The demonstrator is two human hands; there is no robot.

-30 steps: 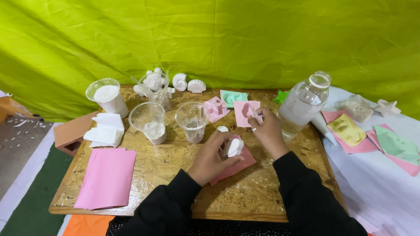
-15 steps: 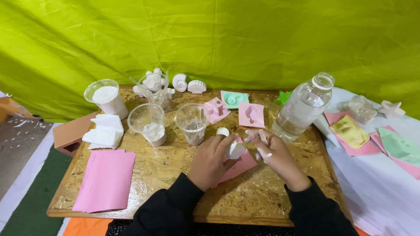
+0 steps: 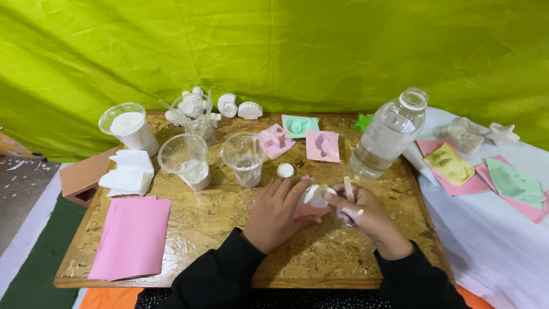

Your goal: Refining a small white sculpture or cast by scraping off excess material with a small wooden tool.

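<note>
A rough chipboard table (image 3: 217,229) is filling the centre of the frame. At its upper right a clear glass bottle (image 3: 388,135) is standing. Just below centre, the left hand (image 3: 278,213) is curling around a small white plaster cast (image 3: 316,195), while the right hand (image 3: 366,216) is pinching a thin pink stick (image 3: 348,188) against it.

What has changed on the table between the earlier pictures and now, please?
The right hand drew back from the pink mould near the bottle and now meets the left hand at the small white cast, holding a pink stick. Cups, bottle and moulds stayed put.
</note>
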